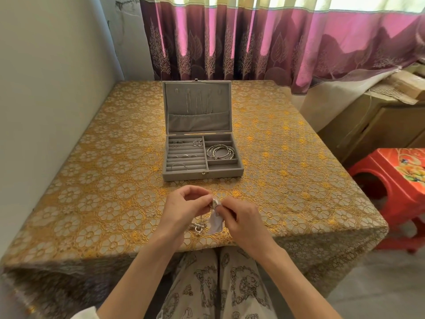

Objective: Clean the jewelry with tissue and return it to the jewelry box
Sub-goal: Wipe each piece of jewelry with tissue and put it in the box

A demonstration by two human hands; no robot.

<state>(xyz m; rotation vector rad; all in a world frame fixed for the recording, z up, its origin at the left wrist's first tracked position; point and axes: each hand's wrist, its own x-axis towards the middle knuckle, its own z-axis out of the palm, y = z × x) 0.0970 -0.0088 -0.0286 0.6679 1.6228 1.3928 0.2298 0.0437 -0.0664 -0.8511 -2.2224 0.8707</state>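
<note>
1. Silver jewelry piece (215, 202): small and shiny, pinched between both hands above the table's near edge; its shape and long axis cannot be told.
2. Tissue (216, 223): white, wrapped around the piece, its loose end hanging down toward the table.
3. Left hand (184, 208): fingers curled, pinching the piece from the left.
4. Right hand (241, 218): fingers curled, gripping the tissue against the piece from the right.
5. Silver clasp chain (198, 226): lying on the table just below the left hand.
6. Jewelry box (199, 155): grey, lid upright and open, beyond the hands at table centre; rings in left slots, bangles (220, 151) in a right compartment, chains hanging in the lid.
7. Table (92, 192): covered in gold floral lace cloth.
8. Room: purple curtain (253, 42) behind, red stool (395, 187) at right.
</note>
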